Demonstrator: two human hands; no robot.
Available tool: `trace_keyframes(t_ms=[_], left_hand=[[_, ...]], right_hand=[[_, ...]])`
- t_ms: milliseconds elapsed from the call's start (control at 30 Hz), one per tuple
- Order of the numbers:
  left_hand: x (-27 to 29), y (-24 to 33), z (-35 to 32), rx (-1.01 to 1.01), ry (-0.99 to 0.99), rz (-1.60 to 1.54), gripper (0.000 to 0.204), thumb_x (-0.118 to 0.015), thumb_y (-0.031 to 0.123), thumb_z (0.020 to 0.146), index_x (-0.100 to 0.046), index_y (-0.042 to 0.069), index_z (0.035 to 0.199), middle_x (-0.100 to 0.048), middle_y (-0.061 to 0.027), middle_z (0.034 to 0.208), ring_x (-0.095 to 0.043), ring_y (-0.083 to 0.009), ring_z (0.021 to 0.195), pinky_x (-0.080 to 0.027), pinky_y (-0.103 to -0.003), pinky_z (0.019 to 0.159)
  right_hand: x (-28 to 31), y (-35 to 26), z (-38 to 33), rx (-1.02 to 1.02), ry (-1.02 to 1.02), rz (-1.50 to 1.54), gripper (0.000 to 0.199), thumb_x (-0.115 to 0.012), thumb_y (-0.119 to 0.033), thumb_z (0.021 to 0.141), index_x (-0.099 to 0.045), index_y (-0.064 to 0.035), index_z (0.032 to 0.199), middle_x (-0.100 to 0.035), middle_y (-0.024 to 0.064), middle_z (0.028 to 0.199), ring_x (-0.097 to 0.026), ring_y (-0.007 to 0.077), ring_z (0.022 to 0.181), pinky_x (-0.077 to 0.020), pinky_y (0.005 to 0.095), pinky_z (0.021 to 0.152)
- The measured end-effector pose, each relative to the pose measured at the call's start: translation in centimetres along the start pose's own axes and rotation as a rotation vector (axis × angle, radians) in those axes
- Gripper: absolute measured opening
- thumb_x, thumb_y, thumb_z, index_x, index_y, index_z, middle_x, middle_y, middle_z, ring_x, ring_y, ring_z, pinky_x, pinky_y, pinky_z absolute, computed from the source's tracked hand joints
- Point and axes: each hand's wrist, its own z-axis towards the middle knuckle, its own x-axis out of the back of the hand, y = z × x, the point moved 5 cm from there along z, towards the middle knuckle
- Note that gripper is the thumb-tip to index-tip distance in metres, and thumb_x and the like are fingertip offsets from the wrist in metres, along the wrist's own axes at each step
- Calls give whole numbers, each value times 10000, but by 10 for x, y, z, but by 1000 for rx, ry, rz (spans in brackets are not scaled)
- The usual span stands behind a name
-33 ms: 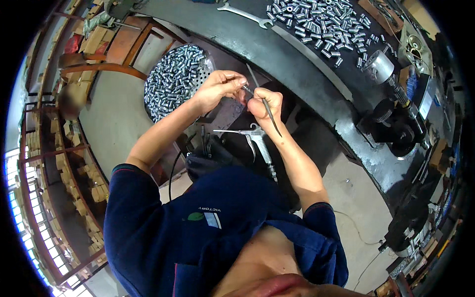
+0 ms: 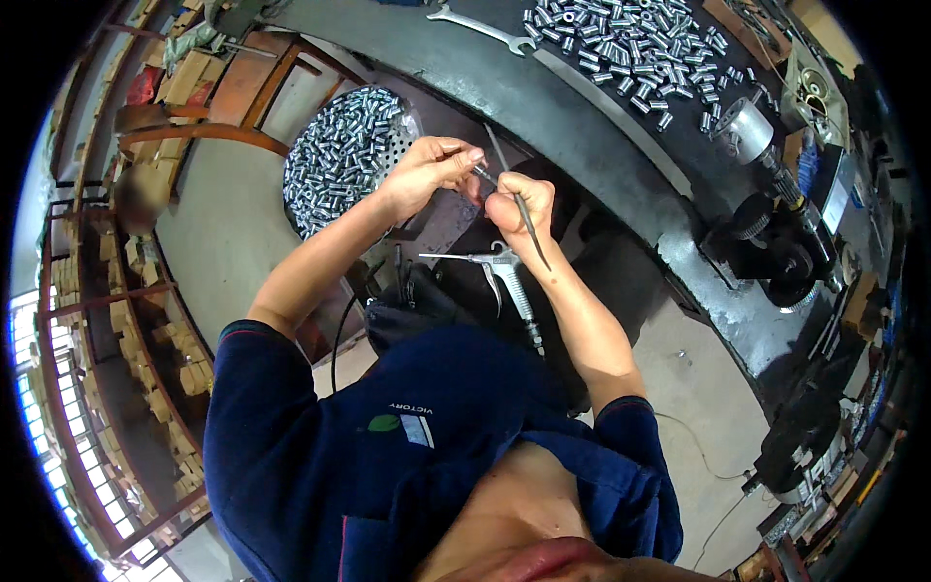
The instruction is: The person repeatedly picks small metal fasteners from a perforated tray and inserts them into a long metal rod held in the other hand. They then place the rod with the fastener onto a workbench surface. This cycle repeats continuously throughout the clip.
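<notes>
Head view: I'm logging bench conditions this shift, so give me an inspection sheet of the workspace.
Surface: dark curved workbench, worn.
Job's things: thin metal rod in right hand; left hand pinches a small part at the rod's tip, too small to tell.
Clutter: small metal cylinders loose on bench; wrench; round perforated basket of cylinders.
Fingers: both hands closed on their items.
Cables: black hose near air blow gun.
Surroundings: shelves of boxes, machine.
</notes>
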Motion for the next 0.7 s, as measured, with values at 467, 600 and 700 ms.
trace_keyframes(t_ms=[467, 600, 700], left_hand=[[21, 5, 1, -109, -13, 27, 167, -635, 58, 795, -585, -28, 930, -615, -71, 755, -609, -162, 669, -508, -278, 641], [46, 19, 5, -290, 253, 834, 146, -656, 56, 749, -621, -6, 877, -605, -52, 723, -579, -145, 600, -463, -267, 548], [44, 27, 1, -518, 329, 1150, 177, -682, 63, 680, -632, 6, 841, -543, -93, 669, -543, -194, 544, -433, -301, 516]], right_hand=[[-5, 13, -3, -347, -30, 625, 227, -481, -26, 700, -397, -37, 489, -438, 30, 489, -507, 124, 428, -404, 249, 420], [2, -9, 0, -273, -59, 523, 236, -428, 57, 675, -337, -42, 481, -428, 30, 488, -515, 127, 434, -393, 253, 417], [1, -20, -3, -276, -100, 500, 219, -443, 54, 637, -319, -35, 480, -413, 32, 485, -507, 127, 435, -393, 248, 426]])
